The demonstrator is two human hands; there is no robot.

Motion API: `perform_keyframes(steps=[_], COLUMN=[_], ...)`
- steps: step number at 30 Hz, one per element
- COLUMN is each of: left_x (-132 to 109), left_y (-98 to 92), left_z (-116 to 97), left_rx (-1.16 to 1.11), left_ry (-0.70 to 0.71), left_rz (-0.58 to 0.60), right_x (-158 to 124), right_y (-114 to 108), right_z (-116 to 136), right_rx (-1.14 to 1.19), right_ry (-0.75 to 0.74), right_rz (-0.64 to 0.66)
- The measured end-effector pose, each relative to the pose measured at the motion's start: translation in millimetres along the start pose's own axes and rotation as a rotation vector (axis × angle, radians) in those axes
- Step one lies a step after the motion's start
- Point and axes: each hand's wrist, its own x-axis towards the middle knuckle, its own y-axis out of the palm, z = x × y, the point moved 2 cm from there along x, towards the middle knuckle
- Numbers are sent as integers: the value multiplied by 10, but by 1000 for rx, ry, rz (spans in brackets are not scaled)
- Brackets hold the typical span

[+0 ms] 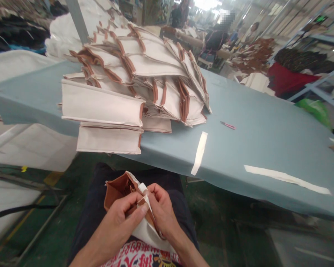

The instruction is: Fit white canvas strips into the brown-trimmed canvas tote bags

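Over my lap I hold a small fabric piece (119, 189), brown on one side and white on the other. My left hand (122, 217) pinches its white edge from the left, fingers closed. My right hand (163, 209) grips the same piece from the right, fingers curled around the fabric. A large pile of white fabric pieces with brown trim (133, 81) lies on the blue-grey table (253, 141) just beyond my hands, its nearest pieces hanging over the table's front edge.
Small pink scissors (227, 125) lie on the table right of the pile. Two white fabric strips (199, 152) (286, 178) lie near the front edge. Another person (217, 37) works at the far end. Fabric heaps and metal racks stand at the right.
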Motion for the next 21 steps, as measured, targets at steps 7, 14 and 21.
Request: perform_keyframes(steps=[7, 14, 21], left_x=[-168, -248, -250], left_y=[-27, -110, -226], left_z=[-269, -428, -384], left_rx=[133, 136, 100], left_ry=[19, 59, 71], left_rz=[-55, -31, 27], right_x=[-146, -210, -274], right_y=[47, 72, 63], right_z=[218, 605, 809], right_rx=[-98, -166, -131], right_ry=[-126, -168, -139], right_rz=[14, 70, 109])
